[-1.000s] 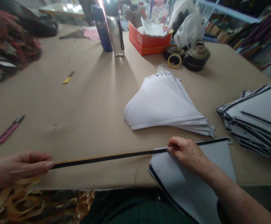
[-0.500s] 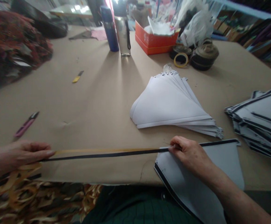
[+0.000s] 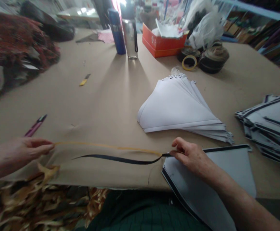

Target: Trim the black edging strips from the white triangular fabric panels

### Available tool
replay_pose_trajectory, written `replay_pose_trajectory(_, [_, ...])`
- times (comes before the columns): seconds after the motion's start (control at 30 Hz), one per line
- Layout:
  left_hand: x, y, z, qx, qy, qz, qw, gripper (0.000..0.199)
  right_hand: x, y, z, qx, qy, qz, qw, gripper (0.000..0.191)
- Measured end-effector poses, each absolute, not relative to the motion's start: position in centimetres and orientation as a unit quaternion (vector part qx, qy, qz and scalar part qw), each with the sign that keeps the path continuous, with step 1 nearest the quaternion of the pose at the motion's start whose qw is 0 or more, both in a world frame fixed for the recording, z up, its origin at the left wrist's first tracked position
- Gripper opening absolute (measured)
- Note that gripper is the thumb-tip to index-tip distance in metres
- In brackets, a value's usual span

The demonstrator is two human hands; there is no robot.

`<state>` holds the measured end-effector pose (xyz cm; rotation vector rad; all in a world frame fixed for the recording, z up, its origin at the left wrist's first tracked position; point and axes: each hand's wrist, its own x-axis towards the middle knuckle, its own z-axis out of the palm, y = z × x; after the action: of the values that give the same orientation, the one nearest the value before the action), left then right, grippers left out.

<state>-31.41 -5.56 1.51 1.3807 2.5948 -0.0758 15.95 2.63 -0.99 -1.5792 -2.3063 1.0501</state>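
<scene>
Brown-papered tabletop [image 3: 101, 106] here, and I've got the left hand [image 3: 26, 150] pinching tan backing [image 3: 106, 145] off black tape [image 3: 120, 159], right hand [image 3: 190, 158] pinching the tape just above the white pennant [image 3: 229, 163]; yank fast and it'd snag.

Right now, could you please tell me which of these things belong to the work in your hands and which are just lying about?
In use: left hand, right hand, black-and-tan binding strip, white triangular panel, fanned white panels, black-edged panels.

Lying about: pink thread snips, yellow-handled craft knife, blue flask, steel bottle, orange box.
</scene>
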Motion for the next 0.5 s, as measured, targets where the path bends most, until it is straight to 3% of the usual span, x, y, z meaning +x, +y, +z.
replay_pose_trajectory(0.13, [-25.4,-4.4,4.0,0.584,0.81,0.039,0.037,0.049,16.5,2.1,0.1,-0.504,-0.762,0.377,0.15,0.02])
replay_pose_trajectory(0.27, [-15.3,-3.3,5.2,0.736,0.632,0.152,0.19,0.029,16.2,1.3,1.0,-0.475,-0.772,0.382,0.182,0.022])
replay_pose_trajectory(0.33, [-10.4,-2.8,4.7,0.777,0.566,0.107,0.252,0.024,15.9,0.9,0.9,-0.473,-0.767,0.396,0.175,0.023])
replay_pose_trajectory(0.43, [-5.2,-1.8,3.3,0.793,0.566,-0.026,0.223,0.027,15.6,0.2,0.2,-0.494,-0.733,0.44,0.158,0.019])
replay_pose_trajectory(0.5, [-3.3,-1.2,2.4,0.787,0.572,-0.067,0.22,0.029,15.5,-0.1,-0.5,-0.519,-0.718,0.438,0.153,0.029])
